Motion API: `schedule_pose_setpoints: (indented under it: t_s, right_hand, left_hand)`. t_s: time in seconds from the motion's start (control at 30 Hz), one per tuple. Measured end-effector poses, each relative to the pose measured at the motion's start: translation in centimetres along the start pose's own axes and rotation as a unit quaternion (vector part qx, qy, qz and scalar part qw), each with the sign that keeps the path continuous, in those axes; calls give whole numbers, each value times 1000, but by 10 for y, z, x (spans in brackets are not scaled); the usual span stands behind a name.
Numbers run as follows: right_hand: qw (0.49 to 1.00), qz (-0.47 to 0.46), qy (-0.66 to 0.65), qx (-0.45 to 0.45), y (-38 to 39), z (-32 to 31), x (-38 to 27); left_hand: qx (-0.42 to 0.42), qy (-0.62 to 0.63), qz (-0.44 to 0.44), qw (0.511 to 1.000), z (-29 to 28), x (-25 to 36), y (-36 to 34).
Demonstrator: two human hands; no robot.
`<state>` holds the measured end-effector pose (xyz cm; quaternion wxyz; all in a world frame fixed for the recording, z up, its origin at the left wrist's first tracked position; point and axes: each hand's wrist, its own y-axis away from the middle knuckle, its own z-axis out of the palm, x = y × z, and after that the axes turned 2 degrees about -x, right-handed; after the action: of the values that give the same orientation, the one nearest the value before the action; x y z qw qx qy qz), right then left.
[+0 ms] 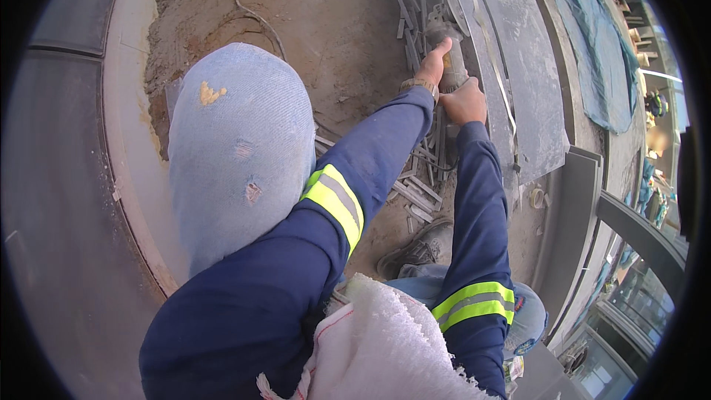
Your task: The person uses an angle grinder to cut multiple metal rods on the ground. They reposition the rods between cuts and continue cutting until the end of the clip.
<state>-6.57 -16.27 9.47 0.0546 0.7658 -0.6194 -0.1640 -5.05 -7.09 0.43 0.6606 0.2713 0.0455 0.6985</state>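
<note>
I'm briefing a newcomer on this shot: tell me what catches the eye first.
Both hands, left and right, grip a grinder at upper centre, its disc against a grey slab amid dust. The bent knee in pale jeans fills the left middle over bare dirt. Yellow reflective bands ring the blue sleeves.

Both hands far forward on an angle grinder (446,52), left hand (432,67) just left of right hand (465,104). Stone slab (529,74) right of the grinder, cut strips (418,178) beneath the forearms, bent knee (241,148) left, boot (418,248) below.
</note>
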Motion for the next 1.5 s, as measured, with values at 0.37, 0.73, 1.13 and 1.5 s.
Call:
schedule_pose_setpoints:
  t_s: [0.37, 0.73, 1.13, 1.5]
  right_hand:
    - [999, -24, -22, 12, -8, -3, -4]
    - [1000, -6, 1, 5, 5, 2, 7]
    - [1000, -2, 2, 3, 20, -1, 6]
    - [1000, 1, -10, 1, 24, -3, 13]
  left_hand:
    - [-2, 6, 13, 1000, -8, 3, -26]
    - [-7, 12, -2, 1000, -3, -5, -1]
    - [0, 17, 14, 1000, -10, -13, 0]
    - [-2, 12, -6, 1000, 0, -15, 17]
